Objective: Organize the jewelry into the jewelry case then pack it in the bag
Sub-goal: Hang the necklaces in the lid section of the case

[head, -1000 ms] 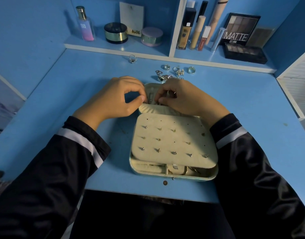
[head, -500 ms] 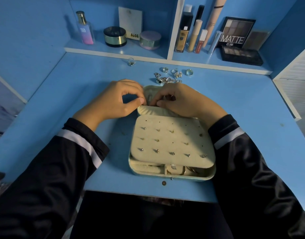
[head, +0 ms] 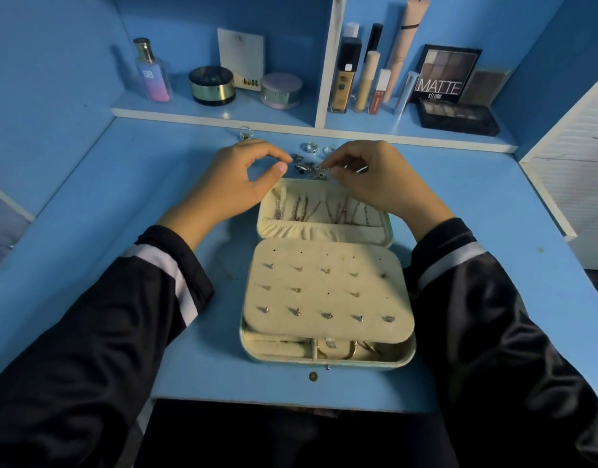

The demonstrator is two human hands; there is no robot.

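Observation:
The cream jewelry case [head: 328, 361] lies open in the middle of the blue desk. Its stud panel [head: 328, 288] carries several earrings. The lid pocket [head: 324, 211] behind it holds several hanging chains. Just past the lid lies a pile of silver jewelry [head: 306, 165], with loose rings [head: 310, 147] behind it. My left hand [head: 237, 184] is curled at the pile's left edge, thumb and forefinger apart, holding nothing. My right hand [head: 372, 179] pinches a silver piece at the pile's right side. A single ring [head: 245, 131] lies near the shelf. No bag is in view.
A raised shelf runs along the back with a perfume bottle [head: 152, 74], round jars [head: 212, 85], makeup tubes [head: 365, 81] and eyeshadow palettes [head: 456, 116]. A white louvred panel [head: 581, 157] stands at the right. A small round button [head: 313, 376] lies by the desk's front edge.
Both hands have left the lid pocket and moved back to the jewelry pile behind the case. The chains in the lid are now uncovered.

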